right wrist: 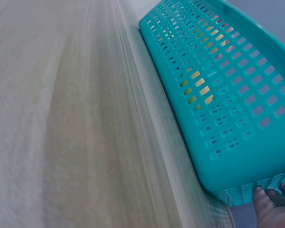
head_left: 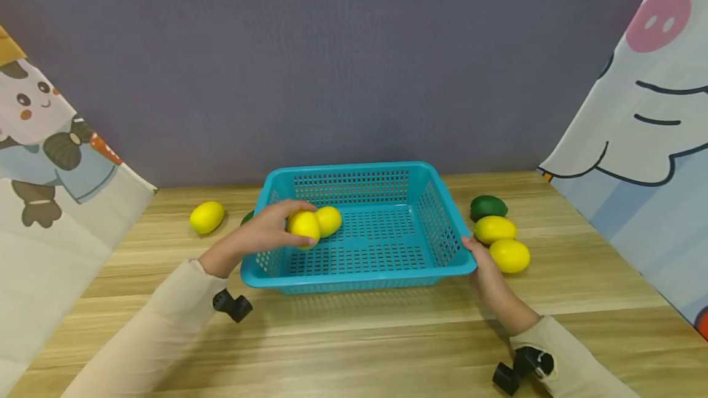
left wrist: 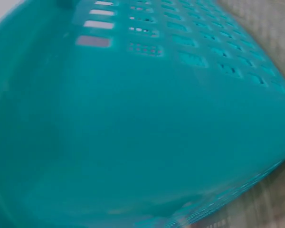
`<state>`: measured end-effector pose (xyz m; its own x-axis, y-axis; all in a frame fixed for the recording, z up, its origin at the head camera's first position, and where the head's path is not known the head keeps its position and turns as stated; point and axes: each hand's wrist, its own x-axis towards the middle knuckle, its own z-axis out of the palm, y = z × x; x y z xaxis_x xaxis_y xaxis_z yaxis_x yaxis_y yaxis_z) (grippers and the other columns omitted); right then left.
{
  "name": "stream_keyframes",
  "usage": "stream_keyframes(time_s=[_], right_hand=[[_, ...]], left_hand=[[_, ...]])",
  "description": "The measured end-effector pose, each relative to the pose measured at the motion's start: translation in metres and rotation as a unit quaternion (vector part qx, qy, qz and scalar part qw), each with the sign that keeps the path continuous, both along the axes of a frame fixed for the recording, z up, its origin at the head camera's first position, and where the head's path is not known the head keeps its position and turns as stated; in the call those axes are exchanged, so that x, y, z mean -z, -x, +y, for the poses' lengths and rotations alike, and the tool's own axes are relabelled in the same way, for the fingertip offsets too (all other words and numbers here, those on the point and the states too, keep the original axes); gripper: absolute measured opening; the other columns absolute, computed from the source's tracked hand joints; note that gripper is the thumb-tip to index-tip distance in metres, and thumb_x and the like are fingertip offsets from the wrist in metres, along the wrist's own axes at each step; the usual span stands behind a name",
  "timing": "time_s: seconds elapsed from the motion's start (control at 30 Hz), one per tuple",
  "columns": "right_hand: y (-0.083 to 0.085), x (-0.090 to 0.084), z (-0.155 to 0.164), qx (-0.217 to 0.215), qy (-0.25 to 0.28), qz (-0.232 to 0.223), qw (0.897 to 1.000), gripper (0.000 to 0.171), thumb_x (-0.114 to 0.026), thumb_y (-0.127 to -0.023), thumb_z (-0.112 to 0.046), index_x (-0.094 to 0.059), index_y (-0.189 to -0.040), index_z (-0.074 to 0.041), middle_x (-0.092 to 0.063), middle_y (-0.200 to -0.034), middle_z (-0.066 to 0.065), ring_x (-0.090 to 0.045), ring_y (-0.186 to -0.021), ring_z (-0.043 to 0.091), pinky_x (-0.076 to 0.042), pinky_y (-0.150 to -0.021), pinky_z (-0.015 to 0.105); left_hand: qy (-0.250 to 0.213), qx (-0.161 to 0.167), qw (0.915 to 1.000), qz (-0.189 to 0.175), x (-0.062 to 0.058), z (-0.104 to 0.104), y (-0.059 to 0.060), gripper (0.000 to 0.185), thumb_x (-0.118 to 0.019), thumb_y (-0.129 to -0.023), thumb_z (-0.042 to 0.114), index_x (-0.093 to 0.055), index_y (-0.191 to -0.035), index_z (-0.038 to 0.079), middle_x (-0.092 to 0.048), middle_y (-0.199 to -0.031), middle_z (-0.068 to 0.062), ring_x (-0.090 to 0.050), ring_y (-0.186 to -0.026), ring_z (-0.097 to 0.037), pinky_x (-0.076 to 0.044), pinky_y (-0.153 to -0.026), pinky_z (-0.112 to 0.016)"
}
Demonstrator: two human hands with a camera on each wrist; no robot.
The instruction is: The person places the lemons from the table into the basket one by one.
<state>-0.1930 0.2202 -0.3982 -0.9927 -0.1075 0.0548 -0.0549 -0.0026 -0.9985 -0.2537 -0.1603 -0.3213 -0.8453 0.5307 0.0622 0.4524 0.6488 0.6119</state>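
A teal slotted basket stands on the wooden table. My left hand reaches over the basket's left wall and grips a yellow lemon. A second lemon lies right beside it inside the basket. My right hand holds the basket's front right corner, thumb on the rim. Its fingertips lie against the basket wall in the right wrist view. The left wrist view is filled by blurred teal basket plastic.
Right of the basket lie two yellow lemons and a dark green fruit. Left of it is one lemon, and a green fruit shows partly behind my left hand. Printed cloth panels flank the table.
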Motion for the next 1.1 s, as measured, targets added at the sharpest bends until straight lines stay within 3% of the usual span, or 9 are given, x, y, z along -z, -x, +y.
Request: stream_keyframes(time_s=[0.17,0.3,0.57,0.9,1.1], right_hand=[[0.009,0.016,0.010,-0.023,0.025,0.012,0.999,0.059,-0.029,-0.102,-0.036,-0.020,-0.142,0.006,-0.048,-0.117,-0.010,-0.052,-0.100,-0.002,-0.046,-0.084,0.017],[0.016,0.027,0.014,-0.012,0.036,0.000,0.999,0.053,-0.025,-0.103,-0.034,-0.021,-0.142,0.003,-0.049,-0.117,-0.010,-0.052,-0.100,-0.001,-0.046,-0.084,0.017],[0.034,0.054,0.026,0.005,-0.001,-0.006,1.000,0.057,-0.022,-0.103,-0.040,-0.019,-0.145,-0.002,-0.044,-0.125,-0.007,-0.049,-0.106,0.001,-0.045,-0.087,0.019],[0.015,0.026,0.013,-0.008,0.039,0.006,0.999,0.047,-0.029,-0.103,-0.035,-0.030,-0.138,-0.004,-0.051,-0.114,-0.011,-0.052,-0.098,-0.001,-0.046,-0.084,0.018],[0.021,0.032,0.016,0.001,0.043,-0.015,0.999,0.051,-0.024,-0.104,-0.029,-0.020,-0.144,0.002,-0.048,-0.117,-0.010,-0.051,-0.101,-0.001,-0.045,-0.084,0.016]], left_hand=[[0.015,0.007,0.9999,-0.003,0.004,0.006,0.000,0.062,-0.075,-0.080,0.028,-0.051,-0.133,0.007,-0.048,-0.133,-0.017,-0.051,-0.102,-0.026,-0.047,-0.080,-0.037],[0.022,0.016,0.9996,-0.005,0.007,0.009,0.002,0.063,-0.076,-0.079,0.031,-0.052,-0.132,0.008,-0.049,-0.132,-0.015,-0.052,-0.100,-0.024,-0.048,-0.078,-0.035],[0.041,0.028,0.9986,-0.020,0.009,0.015,0.002,0.061,-0.076,-0.079,0.028,-0.053,-0.131,0.008,-0.050,-0.130,-0.015,-0.052,-0.095,-0.023,-0.048,-0.075,-0.032],[0.072,0.023,0.9967,-0.029,0.012,0.016,0.005,0.061,-0.076,-0.079,0.028,-0.052,-0.131,0.008,-0.052,-0.126,-0.014,-0.052,-0.093,-0.021,-0.048,-0.073,-0.031],[0.075,0.027,0.9962,-0.035,0.016,0.016,0.006,0.060,-0.077,-0.078,0.025,-0.053,-0.129,0.003,-0.053,-0.125,-0.015,-0.053,-0.090,-0.020,-0.048,-0.072,-0.030]])
